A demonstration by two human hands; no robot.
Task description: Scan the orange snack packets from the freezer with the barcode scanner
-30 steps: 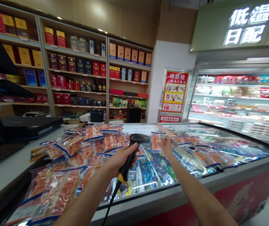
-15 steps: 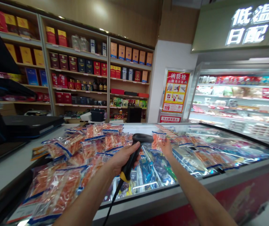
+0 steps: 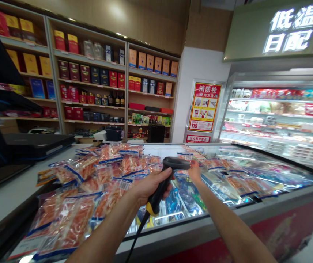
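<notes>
Your head camera is facing forward and down, looking from close above your hands (image 3: 149, 185) across the freezer (image 3: 282, 205) toward distant shelves (image 3: 126, 95).

shelves (image 3: 126, 91) of boxes (image 3: 74, 72) and bottles (image 3: 117, 99) line a wood-toned back wall (image 3: 151, 22); a red-and-yellow poster (image 3: 204, 106) hangs on a white pillar (image 3: 200, 65). at right, a bright chiller (image 3: 257, 77) stands below a lit sign (image 3: 290, 31).
</notes>
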